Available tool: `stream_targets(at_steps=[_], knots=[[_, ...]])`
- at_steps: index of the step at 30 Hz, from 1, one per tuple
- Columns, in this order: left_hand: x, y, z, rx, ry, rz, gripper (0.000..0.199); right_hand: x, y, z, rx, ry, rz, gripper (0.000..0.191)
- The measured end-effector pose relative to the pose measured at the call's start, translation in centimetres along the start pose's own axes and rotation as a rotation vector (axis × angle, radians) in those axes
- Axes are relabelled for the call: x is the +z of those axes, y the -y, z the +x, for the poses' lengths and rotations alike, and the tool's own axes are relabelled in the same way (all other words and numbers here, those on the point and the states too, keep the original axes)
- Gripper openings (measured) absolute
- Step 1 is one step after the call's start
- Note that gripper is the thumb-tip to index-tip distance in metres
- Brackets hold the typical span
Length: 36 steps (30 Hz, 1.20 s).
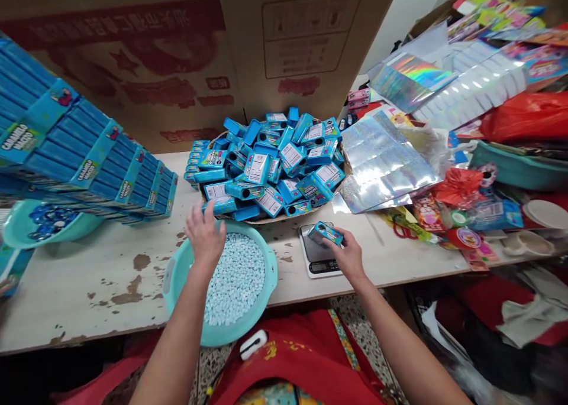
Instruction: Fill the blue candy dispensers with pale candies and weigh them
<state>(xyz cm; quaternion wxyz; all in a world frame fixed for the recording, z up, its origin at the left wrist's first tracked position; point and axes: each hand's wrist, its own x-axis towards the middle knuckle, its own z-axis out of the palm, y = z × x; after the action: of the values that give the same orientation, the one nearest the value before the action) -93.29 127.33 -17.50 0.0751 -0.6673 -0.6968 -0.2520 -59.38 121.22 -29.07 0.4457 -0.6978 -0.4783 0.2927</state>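
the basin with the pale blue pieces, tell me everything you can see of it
The basin is round, turquoise and smooth, plastic by its look, with a grip jutting from the rim on each side. It is upright and holds many small pale blue pieces. It sits at the near edge of the white table, seemingly jutting past it. The left hand is over its far-left part; whether they touch is unclear.

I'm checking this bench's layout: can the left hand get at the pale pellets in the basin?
Probably yes: the left hand looks empty, close by the basin, which has no lid over the pale pellets.
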Motion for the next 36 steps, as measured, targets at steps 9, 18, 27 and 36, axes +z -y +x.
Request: stream_targets(at_steps=[9,18,27,36], knots=[[-4.1,3.6,2.8,0.139,0.164,-0.003,0.041,-0.1,7.0,-5.9,-0.318,-0.175,-0.072,0.046],[-5.8,-0.6,-11.5,-0.203,0.279,-0.495,0.033,9.5,13.9,-11.7,0.272,0.596,0.770,0.096],[-2.4,6.4,-14.1,-0.052,0.425,0.090,0.054,11.3,13.8,-12.2,0.316,0.674,0.747,0.068],[1.9,4.2,-15.1,-0.549,0.692,0.231,0.061,9.9,12.7,-11.6,0.080,0.591,0.574,0.059]])
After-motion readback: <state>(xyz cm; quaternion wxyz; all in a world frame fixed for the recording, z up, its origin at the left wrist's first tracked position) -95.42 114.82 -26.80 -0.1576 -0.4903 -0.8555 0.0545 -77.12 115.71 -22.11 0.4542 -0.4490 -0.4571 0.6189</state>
